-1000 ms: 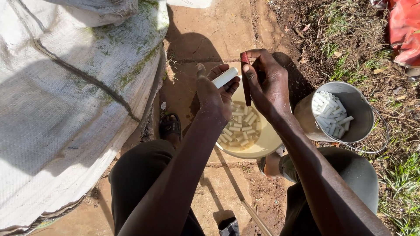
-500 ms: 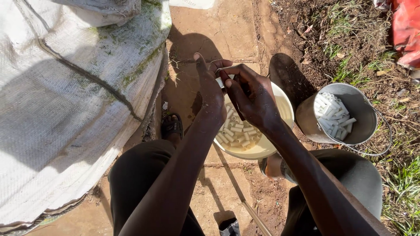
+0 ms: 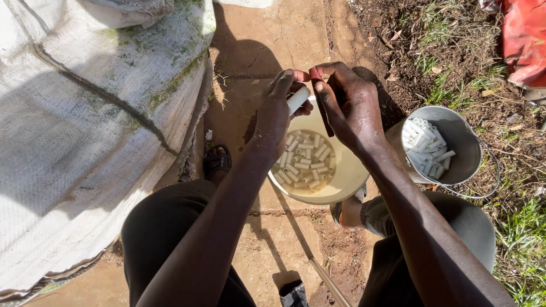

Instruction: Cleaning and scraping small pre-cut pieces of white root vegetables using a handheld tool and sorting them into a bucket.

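White short tube piece (image 3: pixel 298 99), being pinched at its end in the left hand (image 3: pixel 274 116), fingers curling closed around it, sticking out toward the right hand; being held over the far rim of the cream bowl; dark reddish narrow blade-like tool (image 3: pixel 320 99), kind not clear, being gripped upright in the right hand (image 3: pixel 352 108), thumb and fingers closing on it, lying just beside the tube piece, contact between the two not clear; cream round bowl (image 3: pixel 347 176), sitting on the ground directly under both hands, holding many short white tube pieces (image 3: pixel 304 162) lying loose across its bottom; grey metal bucket (image 3: pixel 463 150) with thin wire handle, standing just right of the bowl, tilting slightly, holding more of the same white pieces (image 3: pixel 426 145) heaped against its near wall; brown packed earth ground (image 3: pixel 267 45), catching shadows of the arms; white woven sheeting (image 3: pixel 85 131), mossy along its fold, lying along the left; red cloth (image 3: pixel 526 40), showing at upper right edge, well apart from the hands; grass and dry litter (image 3: pixel 449 40), spreading beyond the bucket; dark-trousered knees, framing the bowl on both sides.
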